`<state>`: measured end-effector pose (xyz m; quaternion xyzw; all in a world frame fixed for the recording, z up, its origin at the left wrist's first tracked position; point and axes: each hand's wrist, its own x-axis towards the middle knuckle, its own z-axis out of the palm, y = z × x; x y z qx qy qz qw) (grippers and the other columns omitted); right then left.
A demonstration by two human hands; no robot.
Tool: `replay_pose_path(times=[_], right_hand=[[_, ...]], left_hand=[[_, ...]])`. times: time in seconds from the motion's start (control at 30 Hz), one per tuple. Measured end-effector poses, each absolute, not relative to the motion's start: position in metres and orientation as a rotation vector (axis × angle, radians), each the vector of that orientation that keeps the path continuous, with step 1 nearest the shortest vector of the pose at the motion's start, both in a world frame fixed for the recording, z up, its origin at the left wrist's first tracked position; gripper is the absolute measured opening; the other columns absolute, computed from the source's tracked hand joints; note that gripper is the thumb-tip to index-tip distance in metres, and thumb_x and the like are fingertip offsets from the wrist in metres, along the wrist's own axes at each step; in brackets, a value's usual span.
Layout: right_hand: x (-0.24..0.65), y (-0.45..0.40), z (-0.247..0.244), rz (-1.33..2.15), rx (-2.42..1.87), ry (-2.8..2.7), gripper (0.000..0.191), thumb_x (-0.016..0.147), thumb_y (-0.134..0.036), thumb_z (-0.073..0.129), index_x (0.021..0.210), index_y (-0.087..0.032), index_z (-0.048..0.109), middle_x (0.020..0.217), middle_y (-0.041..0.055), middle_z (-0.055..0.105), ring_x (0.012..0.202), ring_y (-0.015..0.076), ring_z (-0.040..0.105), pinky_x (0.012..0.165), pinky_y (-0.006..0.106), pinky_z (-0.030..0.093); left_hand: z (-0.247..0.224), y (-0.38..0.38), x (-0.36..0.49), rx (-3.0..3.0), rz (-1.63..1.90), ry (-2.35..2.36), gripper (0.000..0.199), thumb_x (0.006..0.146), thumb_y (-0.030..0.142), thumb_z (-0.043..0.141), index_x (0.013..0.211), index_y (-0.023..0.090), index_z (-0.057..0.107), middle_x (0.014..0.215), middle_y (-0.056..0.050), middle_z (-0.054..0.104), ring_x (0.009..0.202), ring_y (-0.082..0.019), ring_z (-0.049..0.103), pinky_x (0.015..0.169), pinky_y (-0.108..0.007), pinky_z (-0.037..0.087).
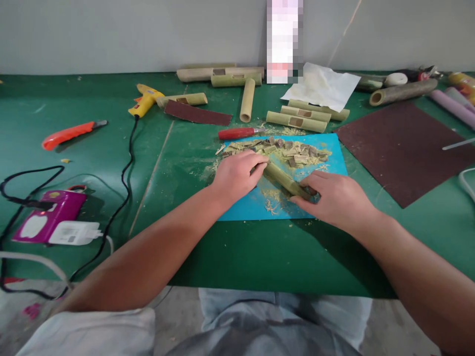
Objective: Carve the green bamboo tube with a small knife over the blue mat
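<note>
A green bamboo tube (282, 179) lies slanted over a blue sheet (237, 212), its far end to the left. My left hand (239, 173) has its fingers closed on the upper left end. The lower right end is gripped between the thumb and fingers of my right hand (330, 198). Just behind the tube, bamboo chips (297, 153) and shavings are heaped on the sheet. A red-handled tool (237, 133) rests at the sheet's back edge.
On the green table (148, 198) are an orange cutter (70, 134), a yellow glue gun (146, 100) with a black cord, and a purple power strip (55, 212). Cut bamboo tubes (297, 121) and white paper (321, 86) are behind. Brown sandpaper (404, 148) lies right.
</note>
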<state>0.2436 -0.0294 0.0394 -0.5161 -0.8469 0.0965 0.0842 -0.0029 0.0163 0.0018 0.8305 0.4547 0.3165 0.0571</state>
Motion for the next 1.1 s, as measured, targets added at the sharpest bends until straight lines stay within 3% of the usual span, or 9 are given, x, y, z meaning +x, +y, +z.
replay_pose_path(times=[0.3, 0.43, 0.53, 0.7, 0.87, 1.1], right_hand=[[0.236, -0.036, 0.037, 0.398, -1.665, -2.428, 0.023, 0.086, -0.038, 0.059, 0.071, -0.022, 0.051, 0.075, 0.0032, 0.061, 0.066, 0.0161, 0.052, 0.058, 0.031, 0.029], [0.236, -0.035, 0.037, 0.437, -1.675, -2.404, 0.024, 0.085, -0.040, 0.059, 0.070, -0.023, 0.050, 0.073, 0.0020, 0.059, 0.064, 0.0156, 0.050, 0.057, 0.031, 0.029], [0.236, -0.035, 0.037, 0.458, -1.678, -2.391, 0.023, 0.083, -0.038, 0.060, 0.070, -0.023, 0.049, 0.072, 0.0018, 0.059, 0.064, 0.0156, 0.050, 0.058, 0.030, 0.029], [0.237, -0.034, 0.036, 0.479, -1.669, -2.367, 0.024, 0.085, -0.040, 0.059, 0.070, -0.023, 0.051, 0.072, 0.0014, 0.059, 0.063, 0.0149, 0.049, 0.057, 0.030, 0.028], [0.238, -0.034, 0.036, 0.475, -1.704, -2.376, 0.024, 0.083, -0.039, 0.059, 0.069, -0.023, 0.049, 0.073, 0.0014, 0.059, 0.063, 0.0151, 0.049, 0.057, 0.030, 0.027], [0.237, -0.035, 0.035, 0.454, -1.686, -2.381, 0.028, 0.084, -0.042, 0.058, 0.069, -0.023, 0.045, 0.070, 0.0006, 0.056, 0.062, 0.0144, 0.045, 0.056, 0.030, 0.026]], left_hand=[[0.006, -0.006, 0.021, 2.711, 0.710, 1.153, 0.032, 0.105, 0.030, 0.042, 0.106, 0.019, 0.072, 0.086, -0.005, 0.071, 0.075, -0.015, 0.067, 0.064, -0.024, 0.049], [0.010, -0.008, 0.020, 2.681, 0.777, 1.313, 0.032, 0.103, 0.027, 0.043, 0.096, 0.017, 0.072, 0.084, -0.007, 0.069, 0.074, -0.017, 0.065, 0.063, -0.026, 0.048], [0.012, -0.010, 0.021, 2.756, 0.637, 1.098, 0.032, 0.103, 0.027, 0.042, 0.091, 0.019, 0.071, 0.076, -0.004, 0.067, 0.069, -0.016, 0.063, 0.058, -0.026, 0.046], [0.010, 0.001, 0.012, 2.662, 0.847, 1.277, 0.026, 0.102, 0.026, 0.048, 0.104, 0.016, 0.073, 0.092, -0.007, 0.073, 0.082, -0.017, 0.068, 0.071, -0.026, 0.052], [0.007, -0.007, 0.017, 2.744, 0.722, 1.026, 0.032, 0.105, 0.029, 0.043, 0.107, 0.018, 0.073, 0.084, -0.004, 0.072, 0.075, -0.016, 0.068, 0.065, -0.025, 0.051], [0.007, 0.008, 0.006, 2.592, 0.816, 1.387, 0.024, 0.099, 0.025, 0.053, 0.108, 0.017, 0.074, 0.096, -0.008, 0.075, 0.086, -0.019, 0.071, 0.075, -0.028, 0.055]])
